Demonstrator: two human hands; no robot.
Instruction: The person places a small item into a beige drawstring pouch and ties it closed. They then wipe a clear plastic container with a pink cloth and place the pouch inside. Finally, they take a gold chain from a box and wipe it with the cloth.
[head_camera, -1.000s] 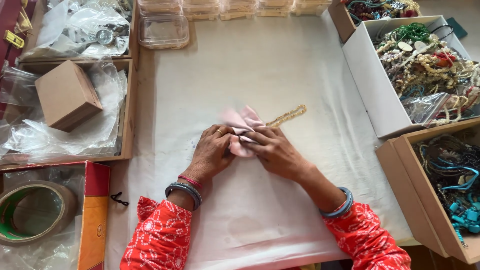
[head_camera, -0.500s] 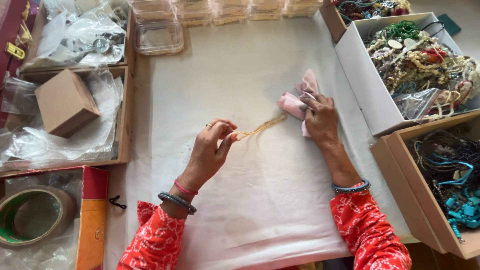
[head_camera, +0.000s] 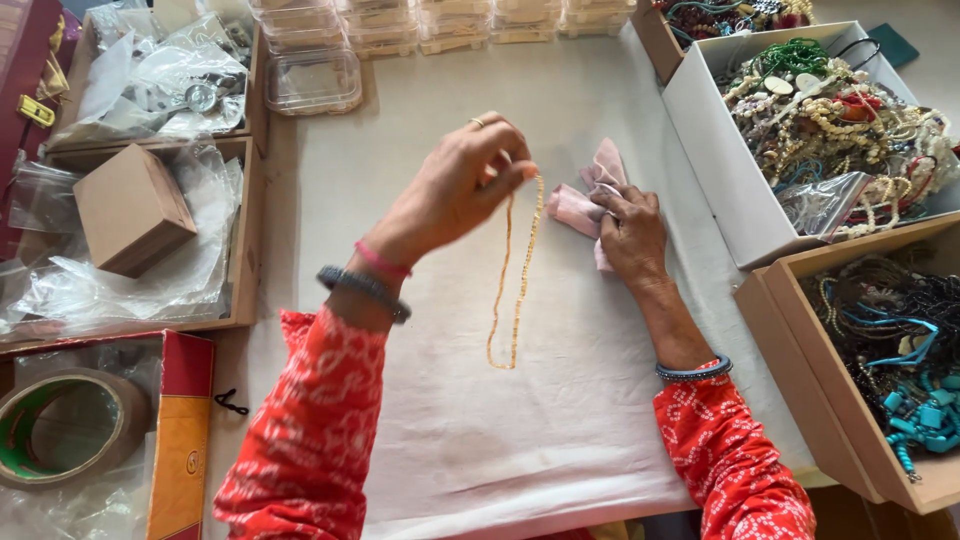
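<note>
One gold chain (head_camera: 515, 280) hangs below left hand (head_camera: 465, 185), seemingly pinched.

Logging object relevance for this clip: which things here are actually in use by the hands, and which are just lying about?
In use:
left hand pinching a gold chain, which hangs in a loop
right hand resting on a pink cloth

Lying about:
brown cardboard box
tape roll
clear plastic containers
white box of mixed bead jewellery
box of turquoise beads
</note>
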